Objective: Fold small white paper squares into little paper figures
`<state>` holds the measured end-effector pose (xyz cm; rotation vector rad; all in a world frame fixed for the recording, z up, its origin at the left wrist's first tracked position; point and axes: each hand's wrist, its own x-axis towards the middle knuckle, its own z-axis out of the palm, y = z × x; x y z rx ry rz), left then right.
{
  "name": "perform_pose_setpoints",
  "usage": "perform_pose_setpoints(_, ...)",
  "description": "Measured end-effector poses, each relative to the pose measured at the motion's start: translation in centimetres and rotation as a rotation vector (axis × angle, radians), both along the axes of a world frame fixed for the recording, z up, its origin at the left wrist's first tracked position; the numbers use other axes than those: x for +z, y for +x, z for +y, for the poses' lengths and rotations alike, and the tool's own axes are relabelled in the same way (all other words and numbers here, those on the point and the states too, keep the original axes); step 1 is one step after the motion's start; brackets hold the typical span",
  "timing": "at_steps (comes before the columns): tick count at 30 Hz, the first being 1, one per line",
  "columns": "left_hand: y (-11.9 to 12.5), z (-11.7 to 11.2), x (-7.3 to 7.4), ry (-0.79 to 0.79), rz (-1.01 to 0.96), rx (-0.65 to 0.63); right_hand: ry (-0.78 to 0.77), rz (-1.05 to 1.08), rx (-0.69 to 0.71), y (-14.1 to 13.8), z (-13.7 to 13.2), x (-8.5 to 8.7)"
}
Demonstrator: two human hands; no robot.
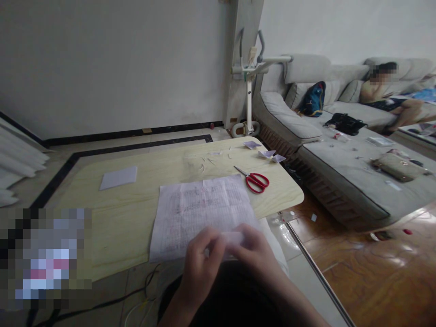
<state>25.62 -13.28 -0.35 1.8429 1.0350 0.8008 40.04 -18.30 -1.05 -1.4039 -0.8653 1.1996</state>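
My left hand (200,259) and my right hand (254,254) meet at the near edge of a low wooden table (136,204). Both pinch a small piece of pale paper (233,237) between their fingertips. Under them lies a large creased sheet with faint printed writing (200,209). Red-handled scissors (255,180) lie on the table just beyond the sheet, to the right. A blank white square of paper (119,177) rests farther left. Small folded paper shapes (269,154) and thin paper scraps (204,163) sit near the table's far edge.
A grey sofa (340,163) stands right of the table with a blue bag (311,99), a black bag and small items on it; a person sits at its far end. A white stand (249,95) is by the wall. Cables run on the floor near me.
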Motion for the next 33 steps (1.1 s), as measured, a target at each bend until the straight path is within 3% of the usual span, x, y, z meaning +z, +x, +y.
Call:
perform_pose_setpoints(6, -0.1, 0.3, -0.3, -0.124, -0.047, -0.025, 0.039, -0.156, 0.02, 0.2, -0.1, 0.5)
perform_pose_setpoints(10, -0.6, 0.6, -0.4, -0.129, -0.05, -0.12, -0.03, -0.063, 0.067, 0.3, -0.2, 0.7)
perform_pose_setpoints(15, -0.6, 0.5, 0.0, -0.121, -0.084, -0.087, -0.007, 0.061, 0.021, -0.1, -0.2, 0.4)
perform_pose_setpoints(22, -1.2, 0.9, -0.7, -0.186, -0.057, -0.164, -0.004, 0.077, 0.027, -0.3, -0.2, 0.9)
perform_pose_setpoints(28, -1.9, 0.8, -1.3, -0.11, 0.027, -0.167, -0.012, 0.089, 0.09, 0.2, -0.4, 1.4)
perform_pose_setpoints(33, -2.0, 0.7, -1.7, -0.384, -0.017, -0.297, -0.025, 0.153, 0.155, 0.4, -0.5, 1.3)
